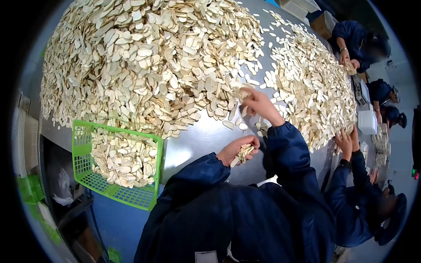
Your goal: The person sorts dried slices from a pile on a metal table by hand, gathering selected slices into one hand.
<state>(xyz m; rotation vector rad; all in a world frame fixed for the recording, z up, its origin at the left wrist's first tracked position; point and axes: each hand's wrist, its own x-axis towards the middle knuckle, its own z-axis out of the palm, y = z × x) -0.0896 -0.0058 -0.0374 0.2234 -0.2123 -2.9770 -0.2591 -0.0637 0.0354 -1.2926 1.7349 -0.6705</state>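
My left hand [239, 150] is closed around a small handful of pale dried slices [242, 155], held just above the metal table near my chest. Higher up and to the right, my right hand [262, 106] reaches to the edge of the big heap of slices [144, 61]. Its fingers pinch a few slices [241, 91], somewhat smeared by motion. The slices are flat, oval and cream-coloured with brownish edges. A green plastic basket [160, 168] at the left table edge holds many more of them.
A second heap of slices [307, 79] lies to the right on the steel table [197, 136]. A co-worker's hands [347, 142] touch that heap's near edge, and another person's hands [348, 61] are at its far side. A white box [367, 122] stands beyond.
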